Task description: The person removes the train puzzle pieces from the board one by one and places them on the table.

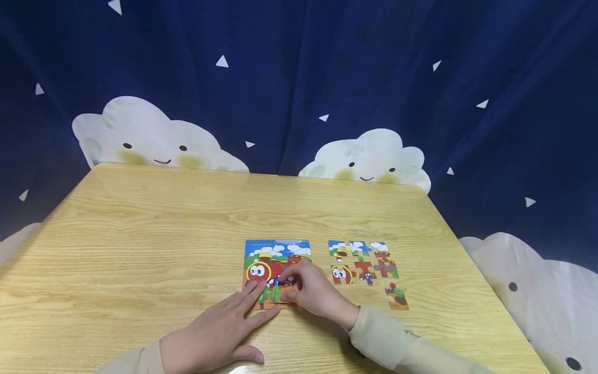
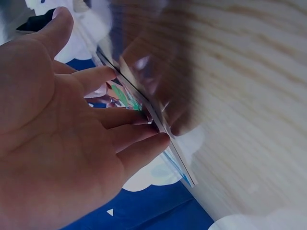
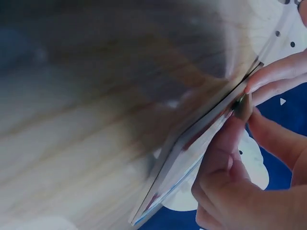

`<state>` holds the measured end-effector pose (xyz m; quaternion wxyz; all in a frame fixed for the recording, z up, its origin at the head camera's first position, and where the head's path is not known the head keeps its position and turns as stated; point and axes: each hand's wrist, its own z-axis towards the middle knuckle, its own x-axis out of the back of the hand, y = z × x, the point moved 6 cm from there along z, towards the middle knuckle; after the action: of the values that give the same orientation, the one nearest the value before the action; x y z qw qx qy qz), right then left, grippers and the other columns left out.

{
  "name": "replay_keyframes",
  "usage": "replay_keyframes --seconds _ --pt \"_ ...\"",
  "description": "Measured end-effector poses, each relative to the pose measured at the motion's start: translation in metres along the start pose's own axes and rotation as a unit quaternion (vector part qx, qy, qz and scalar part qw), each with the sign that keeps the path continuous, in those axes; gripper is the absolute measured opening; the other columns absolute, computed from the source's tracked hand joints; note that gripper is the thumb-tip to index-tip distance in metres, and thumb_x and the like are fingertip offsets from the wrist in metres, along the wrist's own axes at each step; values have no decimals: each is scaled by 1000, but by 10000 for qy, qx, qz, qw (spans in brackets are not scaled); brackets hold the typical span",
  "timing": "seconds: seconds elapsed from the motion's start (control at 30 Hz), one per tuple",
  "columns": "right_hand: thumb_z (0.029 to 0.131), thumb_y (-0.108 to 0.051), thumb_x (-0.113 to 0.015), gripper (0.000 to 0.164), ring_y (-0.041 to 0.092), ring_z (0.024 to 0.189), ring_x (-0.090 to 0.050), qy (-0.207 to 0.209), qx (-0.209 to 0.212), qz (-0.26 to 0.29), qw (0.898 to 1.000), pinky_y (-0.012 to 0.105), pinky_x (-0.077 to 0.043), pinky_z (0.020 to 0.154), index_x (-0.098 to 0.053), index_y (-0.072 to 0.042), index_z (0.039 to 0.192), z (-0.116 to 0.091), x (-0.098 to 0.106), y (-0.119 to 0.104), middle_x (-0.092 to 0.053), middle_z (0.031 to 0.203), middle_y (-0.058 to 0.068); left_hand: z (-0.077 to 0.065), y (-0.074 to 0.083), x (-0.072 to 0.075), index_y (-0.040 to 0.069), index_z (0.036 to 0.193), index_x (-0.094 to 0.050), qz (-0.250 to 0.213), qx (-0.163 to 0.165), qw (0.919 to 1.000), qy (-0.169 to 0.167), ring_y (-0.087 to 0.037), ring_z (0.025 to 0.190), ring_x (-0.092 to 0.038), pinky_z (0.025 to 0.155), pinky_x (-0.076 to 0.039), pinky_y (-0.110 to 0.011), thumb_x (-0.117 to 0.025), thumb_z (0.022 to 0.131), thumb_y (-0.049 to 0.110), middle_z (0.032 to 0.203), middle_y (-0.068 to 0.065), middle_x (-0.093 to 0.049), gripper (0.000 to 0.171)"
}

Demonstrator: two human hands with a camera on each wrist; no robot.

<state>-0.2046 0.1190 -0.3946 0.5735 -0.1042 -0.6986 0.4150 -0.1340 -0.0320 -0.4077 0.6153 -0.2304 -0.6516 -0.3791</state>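
Note:
A flat jigsaw board [image 1: 268, 250] with a red cartoon train, blue sky and white clouds lies on the wooden table. My left hand [image 1: 210, 332] rests with fingers stretched out on the board's lower left part; in the left wrist view its fingertips [image 2: 160, 140] press at the board's edge. Over the lower middle of the picture, my right hand [image 1: 317, 292] pinches a puzzle piece between thumb and fingers. The right wrist view shows this piece [image 3: 245, 108] tilted, close over the board. My right hand hides the board's lower right part.
Right of the board lie several loose puzzle pieces, among them one with the train's eyes [image 1: 341, 274] and one apart at the lower right [image 1: 398, 298]. The wooden table [image 1: 154, 228] ends at a dark blue curtain [image 1: 280, 67] with white clouds.

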Motion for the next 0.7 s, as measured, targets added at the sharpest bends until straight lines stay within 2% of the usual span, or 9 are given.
replay_keyframes --seconds 0.2,0.33,0.7 --pt "76 -2 -82 23 13 71 -50 48 60 -93 9999 23 -43 62 -70 -5 96 1 1 1 -62 90 2 1 -2 -1 20 150 -44 -203 150 9994 -217 -41 140 -30 105 -38 -50 -44 90 68 154 -26 -29 77" --pt "77 -4 -82 23 9 66 -50 21 133 -34 9999 24 -44 59 -71 -6 97 -3 7 8 -68 89 1 1 -2 0 19 149 -45 -222 161 9994 -217 -41 140 -31 105 -39 -50 -44 90 67 153 -27 -30 76" --pt "77 -2 -80 25 10 65 -51 157 18 -135 9998 25 -45 59 -70 -8 99 -29 39 37 -61 84 1 1 -2 0 20 151 -41 -190 121 9996 -182 -42 141 -30 104 -39 -50 -43 91 67 154 -26 -29 77"
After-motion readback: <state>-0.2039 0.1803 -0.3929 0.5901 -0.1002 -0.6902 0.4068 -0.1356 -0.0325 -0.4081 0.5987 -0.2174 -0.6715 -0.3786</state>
